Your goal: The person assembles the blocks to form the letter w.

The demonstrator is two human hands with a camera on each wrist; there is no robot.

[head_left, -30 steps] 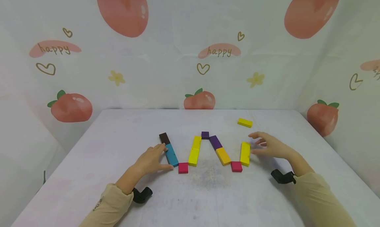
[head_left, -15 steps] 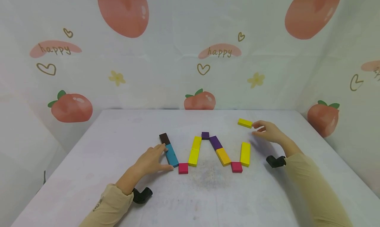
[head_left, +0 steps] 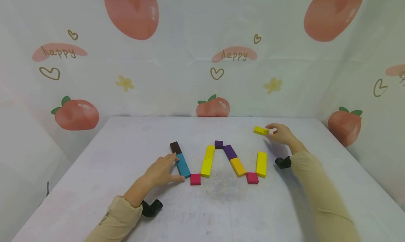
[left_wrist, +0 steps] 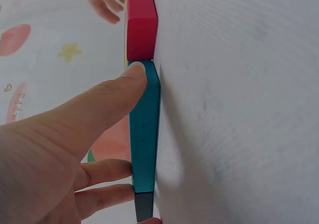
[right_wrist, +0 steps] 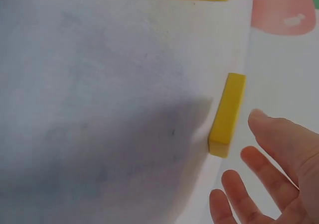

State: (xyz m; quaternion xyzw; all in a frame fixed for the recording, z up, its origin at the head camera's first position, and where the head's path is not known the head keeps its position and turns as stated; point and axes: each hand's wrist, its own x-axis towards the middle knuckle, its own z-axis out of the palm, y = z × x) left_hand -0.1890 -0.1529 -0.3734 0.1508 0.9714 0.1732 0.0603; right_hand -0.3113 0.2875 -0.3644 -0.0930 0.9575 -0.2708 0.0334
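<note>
My left hand point(head_left: 161, 170) rests along the teal block point(head_left: 183, 165), thumb at its near end and fingertips against its side farther up. The left wrist view shows the thumb on the teal block point(left_wrist: 144, 134), beside a red block point(left_wrist: 141, 27). A dark brown block point(head_left: 175, 147) continues from the teal block's far end. My right hand point(head_left: 281, 133) reaches to the lone yellow block point(head_left: 260, 130) at the back right, its fingertips overlapping the block's right end in the head view. In the right wrist view, the thumb and fingers are spread beside this yellow block point(right_wrist: 228, 115).
Flat blocks form a zigzag: a red block point(head_left: 195, 179), two yellow ones point(head_left: 208, 160), a small purple block point(head_left: 219, 144), a longer purple block point(head_left: 230, 152), an orange block point(head_left: 238, 166), another red block point(head_left: 252, 178) and a yellow block point(head_left: 261, 164). A printed cloth point(head_left: 177, 66) hangs behind the table.
My right hand has moved away from the yellow block at the zigzag's right end, back and then left to the lone yellow block. The left hand and the blocks have stayed put.
</note>
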